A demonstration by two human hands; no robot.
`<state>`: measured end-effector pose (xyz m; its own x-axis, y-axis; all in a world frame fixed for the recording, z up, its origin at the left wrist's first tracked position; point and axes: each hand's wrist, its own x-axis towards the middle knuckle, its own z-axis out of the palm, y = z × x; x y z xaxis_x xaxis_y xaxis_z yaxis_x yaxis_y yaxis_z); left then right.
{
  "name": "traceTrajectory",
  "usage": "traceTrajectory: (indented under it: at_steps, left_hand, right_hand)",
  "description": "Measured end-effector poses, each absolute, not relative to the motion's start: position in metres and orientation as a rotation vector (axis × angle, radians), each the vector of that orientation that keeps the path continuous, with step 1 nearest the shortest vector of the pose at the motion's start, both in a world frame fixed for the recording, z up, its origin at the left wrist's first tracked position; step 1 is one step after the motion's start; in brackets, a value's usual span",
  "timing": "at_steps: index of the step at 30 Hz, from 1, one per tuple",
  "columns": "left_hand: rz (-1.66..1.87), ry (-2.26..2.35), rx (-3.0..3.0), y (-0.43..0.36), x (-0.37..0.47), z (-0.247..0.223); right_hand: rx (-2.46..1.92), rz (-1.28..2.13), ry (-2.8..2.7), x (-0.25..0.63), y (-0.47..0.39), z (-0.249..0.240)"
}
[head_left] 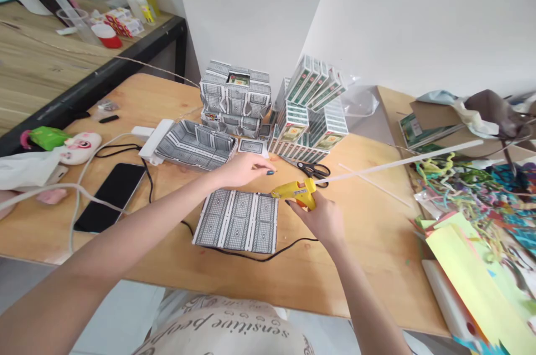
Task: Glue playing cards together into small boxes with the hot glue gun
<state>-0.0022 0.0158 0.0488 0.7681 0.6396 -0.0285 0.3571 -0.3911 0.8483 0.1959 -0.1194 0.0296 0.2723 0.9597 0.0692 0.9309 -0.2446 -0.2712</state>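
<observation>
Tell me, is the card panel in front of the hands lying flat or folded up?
Flat. The card panel lies spread on the table, its card backs side by side facing up, no edge raised.

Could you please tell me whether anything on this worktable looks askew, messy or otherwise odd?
Yes. The top card boxes on the stack by the wall lean tilted instead of lying flat. A tangle of coloured paper strips sprawls at the table's right edge. The right hand holds the glue gun, its black cord under the card panel.
</observation>
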Motion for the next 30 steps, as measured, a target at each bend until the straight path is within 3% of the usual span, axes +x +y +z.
traceTrajectory:
  at_steps: [5, 30]
  left_hand:
    - [0.128, 0.804, 2.113, 0.009, -0.021, 0.028]
    - [0.135, 0.706, 2.194, 0.002, -0.024, 0.022]
  right_hand:
    - [-2.296, 0.086, -1.778, 0.192, -0.119, 0.023]
    - [-2.306, 0.263, -1.828, 0.193, -0.126, 0.001]
